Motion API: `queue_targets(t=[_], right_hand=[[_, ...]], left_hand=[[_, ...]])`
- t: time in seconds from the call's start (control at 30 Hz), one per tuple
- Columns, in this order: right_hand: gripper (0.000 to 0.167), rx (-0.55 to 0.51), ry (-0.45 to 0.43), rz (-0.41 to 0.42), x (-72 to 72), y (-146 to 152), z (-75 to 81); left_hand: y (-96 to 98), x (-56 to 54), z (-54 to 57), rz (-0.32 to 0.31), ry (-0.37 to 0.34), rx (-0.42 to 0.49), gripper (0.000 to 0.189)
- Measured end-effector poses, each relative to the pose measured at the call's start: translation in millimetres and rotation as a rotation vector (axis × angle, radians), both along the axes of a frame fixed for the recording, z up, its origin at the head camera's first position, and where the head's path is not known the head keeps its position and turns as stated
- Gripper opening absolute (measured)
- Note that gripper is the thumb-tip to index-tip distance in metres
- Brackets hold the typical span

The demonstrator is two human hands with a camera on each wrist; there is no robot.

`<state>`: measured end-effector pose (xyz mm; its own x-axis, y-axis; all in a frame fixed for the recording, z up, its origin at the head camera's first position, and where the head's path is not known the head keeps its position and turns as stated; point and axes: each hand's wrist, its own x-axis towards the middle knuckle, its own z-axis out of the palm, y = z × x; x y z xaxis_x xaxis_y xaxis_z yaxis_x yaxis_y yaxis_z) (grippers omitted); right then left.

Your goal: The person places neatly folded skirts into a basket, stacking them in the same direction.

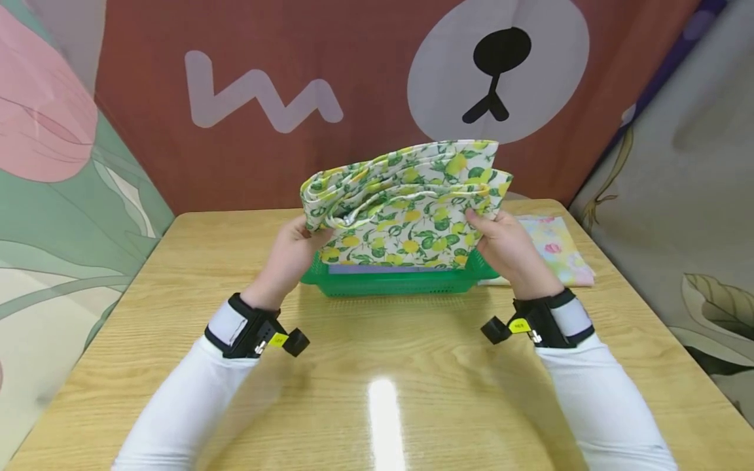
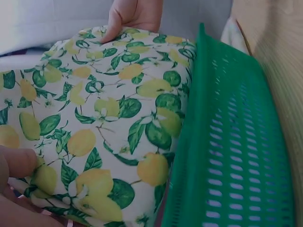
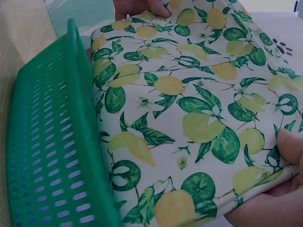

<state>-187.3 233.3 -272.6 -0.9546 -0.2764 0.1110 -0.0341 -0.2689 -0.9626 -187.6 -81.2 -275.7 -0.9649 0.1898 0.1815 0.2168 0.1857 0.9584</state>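
Note:
A folded lemon-print cloth (image 1: 406, 229), white with yellow lemons and green leaves, is held up on edge between both hands, its layered folds facing upward. My left hand (image 1: 292, 252) grips its left end, thumb on the near face. At the right end my right hand (image 1: 509, 247) pinches it, thumb in front and fingers behind. The cloth's lower edge overlaps a green plastic basket (image 1: 394, 284) with slotted walls. In the left wrist view the cloth (image 2: 109, 123) lies right along the basket's rim (image 2: 199, 71). Something light purple (image 1: 377, 269) shows inside the basket.
A pastel floral folded cloth (image 1: 554, 248) lies on the wooden table (image 1: 235, 405) at the back right, partly behind my right hand. Behind the table hangs a brown curtain with a bear face (image 1: 501, 72). Patterned fabric (image 1: 695, 196) hangs along the right side.

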Motion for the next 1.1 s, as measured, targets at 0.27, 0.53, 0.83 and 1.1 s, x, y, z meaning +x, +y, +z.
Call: queue_targets(t=[0.27,0.53,0.83,1.1], right_hand=[[0.017,0.063,-0.097,-0.042,-18.6,2,-21.5],[0.017,0.327,-0.179,-0.083,-37.1,1,-33.3],[0.018,0.364,-0.173,-0.114,-49.0,-5,-45.1],[0.036,0.566,-0.187,-0.106,-57.9,-8,-54.1]], left_hand=[[5.4,-22.2,-15.4,0.026,-0.113,-0.118,0.029],[9.5,-47.1,-32.6,0.038,-0.23,-0.171,0.034],[15.2,-61.9,-42.5,0.026,-0.284,-0.23,0.039],[24.6,-63.9,-46.9,-0.002,-0.397,-0.253,0.04]])
